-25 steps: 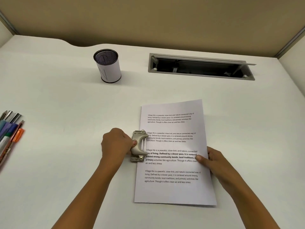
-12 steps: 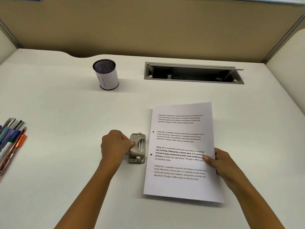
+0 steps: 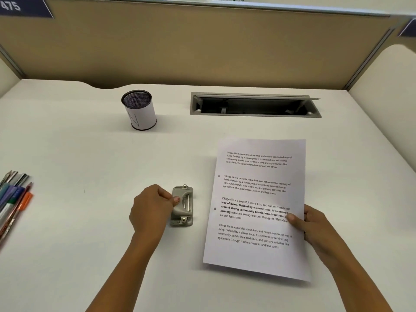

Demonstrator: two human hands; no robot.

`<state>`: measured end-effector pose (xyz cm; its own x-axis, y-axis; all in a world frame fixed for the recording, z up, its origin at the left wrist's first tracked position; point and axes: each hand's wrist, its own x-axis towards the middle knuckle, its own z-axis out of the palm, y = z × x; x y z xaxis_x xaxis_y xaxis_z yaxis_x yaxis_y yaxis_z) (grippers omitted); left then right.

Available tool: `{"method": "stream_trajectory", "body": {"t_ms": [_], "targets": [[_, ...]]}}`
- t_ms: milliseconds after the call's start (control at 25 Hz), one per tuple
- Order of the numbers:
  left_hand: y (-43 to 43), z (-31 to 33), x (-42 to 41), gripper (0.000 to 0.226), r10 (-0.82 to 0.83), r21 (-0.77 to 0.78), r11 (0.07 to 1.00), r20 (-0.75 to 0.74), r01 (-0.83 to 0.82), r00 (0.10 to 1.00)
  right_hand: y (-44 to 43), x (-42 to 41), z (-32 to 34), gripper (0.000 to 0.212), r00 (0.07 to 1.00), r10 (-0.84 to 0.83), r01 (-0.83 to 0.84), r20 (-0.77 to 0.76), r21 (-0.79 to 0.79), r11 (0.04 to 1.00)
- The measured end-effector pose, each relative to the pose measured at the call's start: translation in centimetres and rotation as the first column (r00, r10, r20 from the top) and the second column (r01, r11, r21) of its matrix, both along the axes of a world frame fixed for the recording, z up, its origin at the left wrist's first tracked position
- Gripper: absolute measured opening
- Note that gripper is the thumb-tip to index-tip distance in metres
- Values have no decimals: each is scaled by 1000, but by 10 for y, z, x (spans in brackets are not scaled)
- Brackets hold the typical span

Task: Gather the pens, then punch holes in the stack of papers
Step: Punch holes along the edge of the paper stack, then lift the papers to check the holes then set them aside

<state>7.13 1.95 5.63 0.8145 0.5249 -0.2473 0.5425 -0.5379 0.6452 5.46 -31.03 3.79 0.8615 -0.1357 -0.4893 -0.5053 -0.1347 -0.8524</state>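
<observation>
A grey metal hole punch (image 3: 183,207) sits on the white desk, and my left hand (image 3: 152,208) grips its left side with the thumb on top. The stack of printed papers (image 3: 258,199) lies a little to the right of the punch, its near edge lifted off the desk. Two round holes show along its left margin. My right hand (image 3: 313,224) pinches the stack's right edge, thumb on the page. Several pens (image 3: 13,199) lie in a bundle at the desk's left edge. A mesh pen cup (image 3: 139,110) stands empty at the back.
An open cable tray (image 3: 255,105) is set into the desk behind the papers. A tan partition wall runs along the back. The desk (image 3: 78,221) stretches bare between the pens and the punch.
The stack of papers has been pulled right, out of the hole punch, and two holes now show on its left margin. My left hand stays on the punch.
</observation>
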Motion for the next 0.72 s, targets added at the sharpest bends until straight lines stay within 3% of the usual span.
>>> {"method": "stream_trajectory", "body": {"t_ms": [200, 320, 480, 560, 720], "targets": [[-12, 0, -12, 11, -133, 152, 984, 262, 95, 956, 2, 0, 10, 19, 998, -28, 28, 62, -2, 1000], [-23, 6, -13, 12, -183, -31, 976, 411, 214, 893, 5, -1, 17, 19, 994, -21, 22, 103, -10, 1000], [-41, 13, -15, 28, -264, -372, 859, 267, 352, 927, 12, -3, 28, 20, 980, -33, 32, 196, 9, 999], [-47, 18, -11, 24, -294, -404, 831, 264, 382, 918, 18, -3, 34, 19, 966, -57, 51, 254, 33, 998], [-54, 40, 1, 19, -204, -323, 860, 490, 394, 848, 26, 1, 48, 17, 925, -95, 81, 367, 54, 995]]}}
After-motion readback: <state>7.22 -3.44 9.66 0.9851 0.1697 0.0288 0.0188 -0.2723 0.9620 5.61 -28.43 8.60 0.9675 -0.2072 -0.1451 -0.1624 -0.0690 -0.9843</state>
